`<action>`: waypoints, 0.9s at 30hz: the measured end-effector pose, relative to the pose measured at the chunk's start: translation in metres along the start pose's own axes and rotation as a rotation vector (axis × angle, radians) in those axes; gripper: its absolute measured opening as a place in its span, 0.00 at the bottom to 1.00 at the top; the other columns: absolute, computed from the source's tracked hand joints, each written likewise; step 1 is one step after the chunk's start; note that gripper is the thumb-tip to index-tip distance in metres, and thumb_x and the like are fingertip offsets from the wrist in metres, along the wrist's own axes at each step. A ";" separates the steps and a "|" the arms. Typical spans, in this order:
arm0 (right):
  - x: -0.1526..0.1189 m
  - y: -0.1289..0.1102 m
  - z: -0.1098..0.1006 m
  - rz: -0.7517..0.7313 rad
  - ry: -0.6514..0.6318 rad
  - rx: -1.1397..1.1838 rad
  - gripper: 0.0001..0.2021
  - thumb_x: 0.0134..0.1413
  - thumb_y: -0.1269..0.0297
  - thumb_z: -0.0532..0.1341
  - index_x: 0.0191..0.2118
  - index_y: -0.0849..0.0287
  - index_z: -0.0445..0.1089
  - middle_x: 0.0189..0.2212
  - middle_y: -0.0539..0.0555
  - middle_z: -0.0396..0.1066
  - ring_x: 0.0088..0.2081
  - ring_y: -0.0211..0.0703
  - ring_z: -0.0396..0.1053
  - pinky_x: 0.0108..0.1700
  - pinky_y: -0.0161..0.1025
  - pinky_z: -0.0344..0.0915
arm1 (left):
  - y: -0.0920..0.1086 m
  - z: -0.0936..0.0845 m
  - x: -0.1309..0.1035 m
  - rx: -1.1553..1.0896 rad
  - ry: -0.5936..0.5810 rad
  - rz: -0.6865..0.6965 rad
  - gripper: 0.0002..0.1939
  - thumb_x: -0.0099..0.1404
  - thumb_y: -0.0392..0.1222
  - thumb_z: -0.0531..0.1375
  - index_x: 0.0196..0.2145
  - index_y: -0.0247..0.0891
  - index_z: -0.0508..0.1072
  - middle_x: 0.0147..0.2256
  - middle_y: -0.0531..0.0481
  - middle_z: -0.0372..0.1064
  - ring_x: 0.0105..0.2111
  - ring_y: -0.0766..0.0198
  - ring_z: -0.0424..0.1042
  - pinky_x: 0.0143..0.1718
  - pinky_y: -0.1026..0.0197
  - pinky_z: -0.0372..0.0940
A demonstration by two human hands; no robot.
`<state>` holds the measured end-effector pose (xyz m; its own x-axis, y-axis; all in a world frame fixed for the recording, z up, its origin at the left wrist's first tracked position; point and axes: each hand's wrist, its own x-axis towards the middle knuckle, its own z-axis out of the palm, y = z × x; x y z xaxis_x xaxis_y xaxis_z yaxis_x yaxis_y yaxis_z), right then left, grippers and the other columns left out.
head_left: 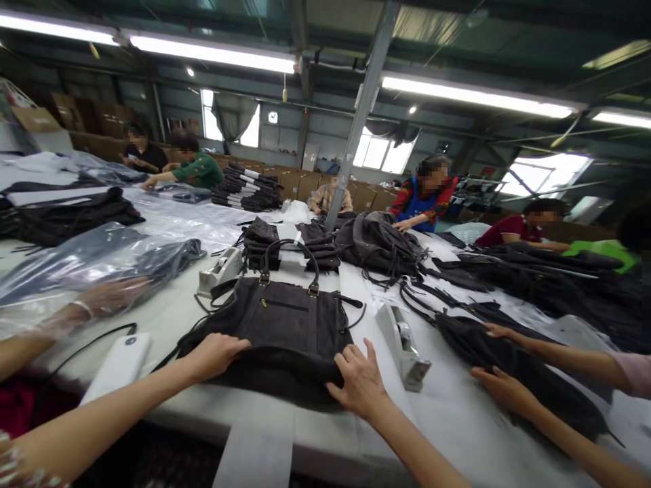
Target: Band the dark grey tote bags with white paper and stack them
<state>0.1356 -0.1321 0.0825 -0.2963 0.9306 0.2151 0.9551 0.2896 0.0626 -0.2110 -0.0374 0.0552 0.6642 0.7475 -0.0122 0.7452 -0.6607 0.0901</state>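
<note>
A dark grey handbag (285, 325) lies flat on the white-covered table in front of me, its two handles pointing away. A short zip runs across its upper face. My left hand (216, 356) is closed on the bag's near left corner, its fingertips partly hidden. At the near right corner my right hand (360, 381) grips the edge between thumb and fingers, with one finger raised off it. Just beyond the handles sits a stack of similar dark bags (289, 247) with white paper on it.
Tape dispensers stand right (404, 346) and left (221, 271) of the bag. A white power bank (119, 366) with a black cable lies at left. Co-workers' hands handle a plastic-wrapped bag (102, 257) at left and a dark bag (508, 366) at right. A metal post (356, 122) rises behind.
</note>
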 end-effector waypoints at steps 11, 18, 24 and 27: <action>0.044 -0.027 0.027 0.008 -0.186 0.006 0.14 0.50 0.51 0.63 0.34 0.56 0.68 0.30 0.53 0.71 0.32 0.45 0.68 0.32 0.37 0.54 | -0.001 -0.004 0.018 0.173 -0.100 -0.062 0.07 0.60 0.38 0.57 0.36 0.38 0.72 0.31 0.43 0.73 0.33 0.52 0.75 0.35 0.55 0.67; 0.032 -0.017 0.058 -0.173 -0.072 -0.030 0.08 0.60 0.70 0.52 0.33 0.59 0.67 0.31 0.55 0.69 0.35 0.44 0.65 0.36 0.40 0.54 | 0.006 0.035 0.002 0.246 -0.046 -0.041 0.21 0.64 0.28 0.46 0.53 0.35 0.64 0.37 0.39 0.70 0.35 0.55 0.72 0.33 0.57 0.67; 0.028 -0.011 0.050 -0.237 -0.086 0.039 0.13 0.51 0.71 0.58 0.45 0.58 0.66 0.37 0.54 0.69 0.39 0.45 0.64 0.40 0.38 0.56 | -0.009 0.006 0.000 0.277 0.012 0.081 0.25 0.59 0.30 0.54 0.53 0.45 0.65 0.34 0.45 0.70 0.35 0.56 0.71 0.42 0.52 0.64; 0.041 -0.002 0.035 -0.197 -0.204 0.162 0.15 0.48 0.67 0.60 0.45 0.56 0.67 0.37 0.52 0.70 0.40 0.44 0.66 0.40 0.36 0.58 | -0.036 -0.010 -0.003 0.271 0.031 0.187 0.30 0.52 0.34 0.60 0.54 0.48 0.63 0.35 0.46 0.71 0.43 0.49 0.68 0.53 0.40 0.53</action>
<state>0.1210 -0.0865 0.0570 -0.4852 0.8743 0.0133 0.8714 0.4847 -0.0754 -0.2407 -0.0154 0.0620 0.7917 0.6108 0.0098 0.6022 -0.7776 -0.1807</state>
